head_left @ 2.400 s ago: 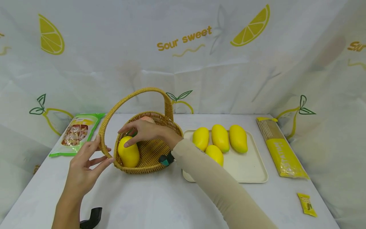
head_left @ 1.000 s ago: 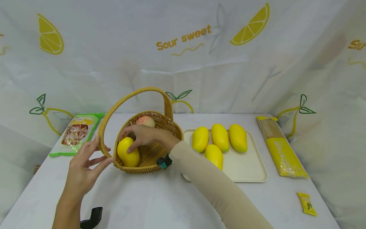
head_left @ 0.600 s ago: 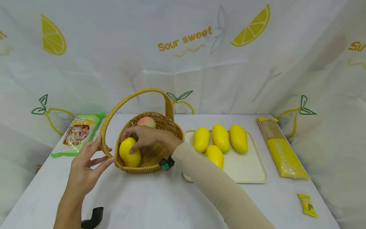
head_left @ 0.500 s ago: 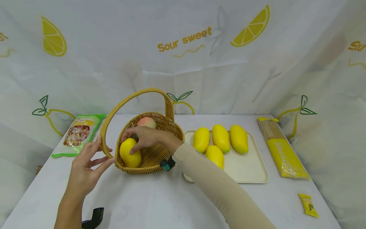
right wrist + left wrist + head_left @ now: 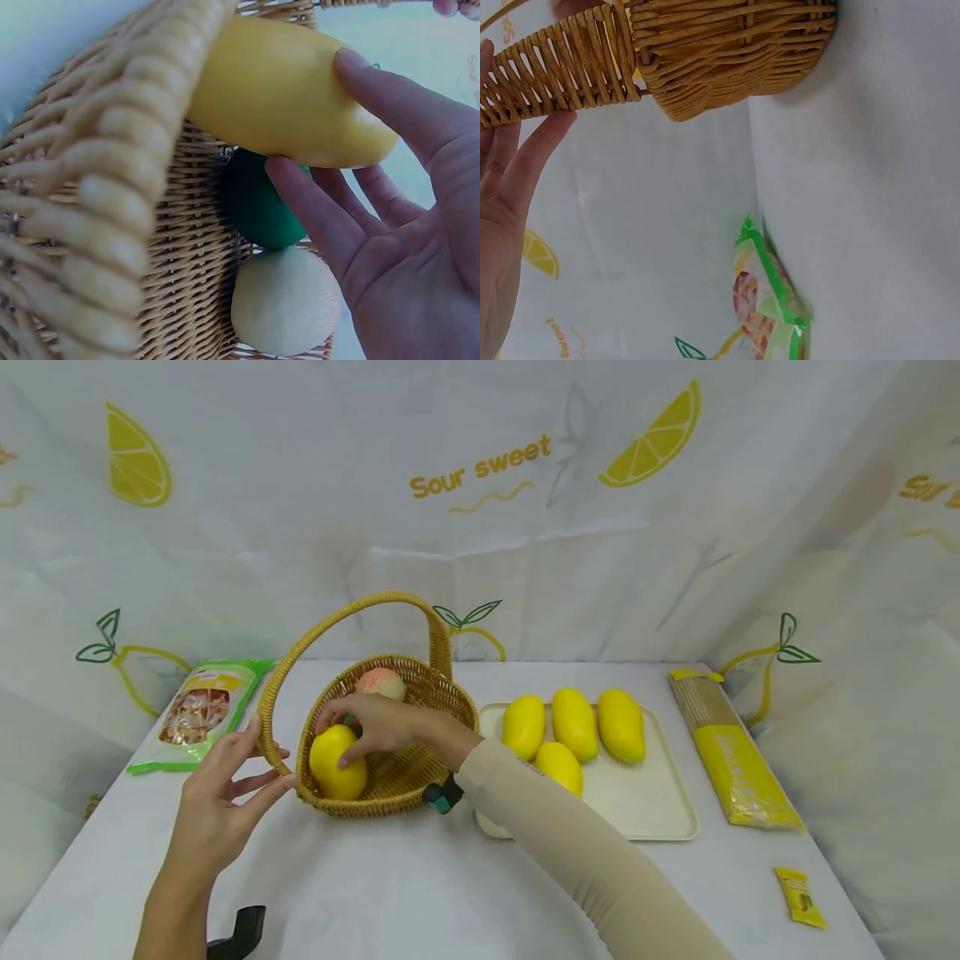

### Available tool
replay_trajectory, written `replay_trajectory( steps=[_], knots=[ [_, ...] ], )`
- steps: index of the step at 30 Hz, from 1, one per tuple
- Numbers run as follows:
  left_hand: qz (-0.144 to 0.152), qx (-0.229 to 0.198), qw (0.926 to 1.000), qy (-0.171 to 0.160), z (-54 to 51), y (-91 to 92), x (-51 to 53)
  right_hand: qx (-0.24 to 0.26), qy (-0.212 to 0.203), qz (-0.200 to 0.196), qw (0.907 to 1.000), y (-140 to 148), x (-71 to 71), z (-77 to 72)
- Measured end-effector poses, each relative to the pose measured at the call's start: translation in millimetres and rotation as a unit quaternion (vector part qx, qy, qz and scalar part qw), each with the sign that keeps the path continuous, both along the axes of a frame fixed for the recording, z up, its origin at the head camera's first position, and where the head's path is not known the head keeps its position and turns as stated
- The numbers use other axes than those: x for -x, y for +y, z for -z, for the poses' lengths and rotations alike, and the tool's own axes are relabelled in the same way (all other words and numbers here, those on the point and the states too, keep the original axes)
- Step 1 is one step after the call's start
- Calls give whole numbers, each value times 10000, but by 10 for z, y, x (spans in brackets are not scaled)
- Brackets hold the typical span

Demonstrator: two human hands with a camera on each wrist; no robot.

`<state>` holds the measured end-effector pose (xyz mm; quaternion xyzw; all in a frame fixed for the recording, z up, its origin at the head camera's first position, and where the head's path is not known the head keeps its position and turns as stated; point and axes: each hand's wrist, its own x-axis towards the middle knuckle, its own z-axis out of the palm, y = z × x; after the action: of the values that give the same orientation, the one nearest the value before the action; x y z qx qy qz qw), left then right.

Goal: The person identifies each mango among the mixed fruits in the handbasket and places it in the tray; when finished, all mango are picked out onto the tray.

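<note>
A wicker basket (image 5: 372, 807) with a tall arched handle (image 5: 291, 658) stands left of centre on the white table. My left hand (image 5: 219, 802) holds the handle near its left base, fingers and thumb on either side of the woven strip (image 5: 562, 67). Inside the basket, my right hand (image 5: 385, 723) grips a yellow mango (image 5: 332, 770), its thumb on one side and fingers on the other. Beside the mango lies a dark green round fruit (image 5: 262, 202), mostly covered by the hand in the head view. A pinkish peach (image 5: 382, 682) rests at the back of the basket.
Several mangoes (image 5: 574, 724) lie on a cream tray (image 5: 652, 810) right of the basket, partly behind my right sleeve. A yellow noodle packet (image 5: 738, 760) and a small yellow sachet (image 5: 800, 897) are farther right. A green-edged snack bag (image 5: 198, 714) lies back left.
My right hand has closed in on the mango, and its thumb now presses the fruit's side. The peach shows more fully behind it. My left hand stays on the handle.
</note>
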<state>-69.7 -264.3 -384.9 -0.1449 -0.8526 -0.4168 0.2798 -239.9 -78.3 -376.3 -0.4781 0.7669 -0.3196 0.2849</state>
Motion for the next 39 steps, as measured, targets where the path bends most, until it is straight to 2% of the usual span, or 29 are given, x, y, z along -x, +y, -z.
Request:
replay_trajectory(
  steps=[5, 12, 14, 21, 32, 36, 39],
  knots=[
    [40, -60, 10000, 39, 15, -49, -44, 168, 70, -51, 9998, -28, -63, -40],
    [187, -177, 9995, 155, 24, -57, -29, 709, 426, 40, 9966, 102, -19, -157],
    [201, -199, 9995, 135, 20, -47, -18, 757, 389, 155, 9962, 175, -7, -191],
    [236, -239, 9994, 67, 17, -10, 16, 1116, -212, 673, 9912, 508, 25, -299],
    [257, -285, 9990, 226, 33, -9, 35, 1441, 180, 830, 9859, 961, 139, -489],
    [205, -249, 9993, 206, 30, -10, 29, 1483, 341, 920, 9841, 1106, 145, -571],
    [180, -246, 9993, 196, 27, -2, 26, 1492, 287, 1052, 9828, 1239, 130, -645]
  ],
)
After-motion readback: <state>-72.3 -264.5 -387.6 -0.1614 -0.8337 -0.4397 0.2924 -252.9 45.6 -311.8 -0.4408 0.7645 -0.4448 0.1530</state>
